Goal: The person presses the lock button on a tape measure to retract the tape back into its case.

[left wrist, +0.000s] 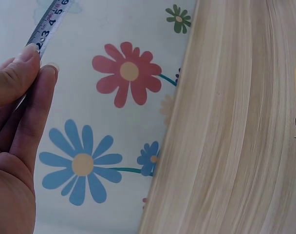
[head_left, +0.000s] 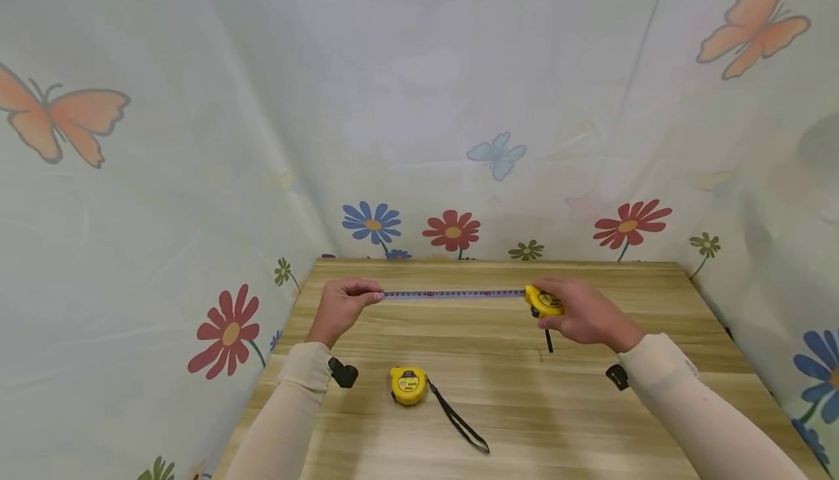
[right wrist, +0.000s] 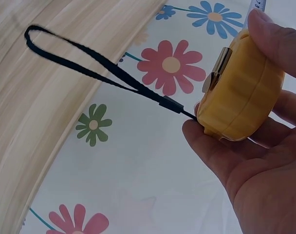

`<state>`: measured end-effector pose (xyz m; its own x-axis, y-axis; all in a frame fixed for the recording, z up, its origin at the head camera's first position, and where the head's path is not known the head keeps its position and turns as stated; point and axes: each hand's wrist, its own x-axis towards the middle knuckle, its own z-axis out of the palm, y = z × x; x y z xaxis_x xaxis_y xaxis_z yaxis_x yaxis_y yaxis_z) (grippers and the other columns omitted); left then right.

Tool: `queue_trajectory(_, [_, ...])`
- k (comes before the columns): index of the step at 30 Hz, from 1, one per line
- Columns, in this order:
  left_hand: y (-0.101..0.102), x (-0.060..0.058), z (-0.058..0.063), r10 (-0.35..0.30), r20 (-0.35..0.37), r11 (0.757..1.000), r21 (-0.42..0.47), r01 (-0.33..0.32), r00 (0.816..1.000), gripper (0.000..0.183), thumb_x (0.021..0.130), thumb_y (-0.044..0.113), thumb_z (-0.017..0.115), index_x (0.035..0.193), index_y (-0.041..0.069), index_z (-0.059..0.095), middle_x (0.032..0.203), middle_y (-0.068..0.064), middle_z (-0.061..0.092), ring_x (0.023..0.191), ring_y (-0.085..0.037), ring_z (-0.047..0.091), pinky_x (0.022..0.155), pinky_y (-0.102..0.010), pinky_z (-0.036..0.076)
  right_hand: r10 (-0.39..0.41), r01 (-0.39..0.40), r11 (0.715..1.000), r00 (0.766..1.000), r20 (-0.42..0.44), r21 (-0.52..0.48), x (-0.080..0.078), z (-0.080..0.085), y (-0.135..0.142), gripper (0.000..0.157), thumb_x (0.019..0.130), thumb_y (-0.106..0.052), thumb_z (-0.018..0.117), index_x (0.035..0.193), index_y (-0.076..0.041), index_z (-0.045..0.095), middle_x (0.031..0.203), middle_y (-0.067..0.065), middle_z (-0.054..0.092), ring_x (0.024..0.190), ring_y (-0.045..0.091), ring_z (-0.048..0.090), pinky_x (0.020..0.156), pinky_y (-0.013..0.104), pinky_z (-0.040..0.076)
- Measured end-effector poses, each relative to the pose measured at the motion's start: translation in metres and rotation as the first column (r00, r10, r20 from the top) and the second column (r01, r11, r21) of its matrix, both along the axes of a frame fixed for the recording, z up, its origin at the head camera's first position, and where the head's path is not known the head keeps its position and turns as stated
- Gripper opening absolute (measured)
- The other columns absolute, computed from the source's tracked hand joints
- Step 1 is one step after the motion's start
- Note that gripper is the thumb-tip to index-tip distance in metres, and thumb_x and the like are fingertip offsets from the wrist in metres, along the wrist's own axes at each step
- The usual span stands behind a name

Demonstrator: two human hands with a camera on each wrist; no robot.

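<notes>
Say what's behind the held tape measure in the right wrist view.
Behind the tape measure, parts of the right hand and flowered backdrop show past its edges; what it covers cannot be seen.

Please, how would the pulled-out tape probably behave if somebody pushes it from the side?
The tape looks thin, so it would probably bend or twist easily. It runs straight from the left hand to the yellow case, so it may resist a little at first. Its narrow band suggests it is light.
</notes>
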<state>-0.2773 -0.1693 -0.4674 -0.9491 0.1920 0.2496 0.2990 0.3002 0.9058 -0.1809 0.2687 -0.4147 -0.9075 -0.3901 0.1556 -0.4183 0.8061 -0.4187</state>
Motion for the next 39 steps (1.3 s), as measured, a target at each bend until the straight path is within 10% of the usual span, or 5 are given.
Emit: queue_trajectory(39, [0.016,0.001,0.001,-0.026,0.023,1.0,-0.005,0.026,0.999,0.017,0.092,0.014,0.081,0.103,0.001,0.081,0.103,-0.012,0.08,0.091,-0.014,0.075,0.082,-0.028,0.062,-0.001,0.001,1.0,1.0,0.011,-0.001,-0.004,-0.006,0.005,0.059,0.091,-0.021,0.082,0.142,-0.002,0.06,0.131,0.015,0.069,0.101,0.022,0.065,0.091,0.049,0.058])
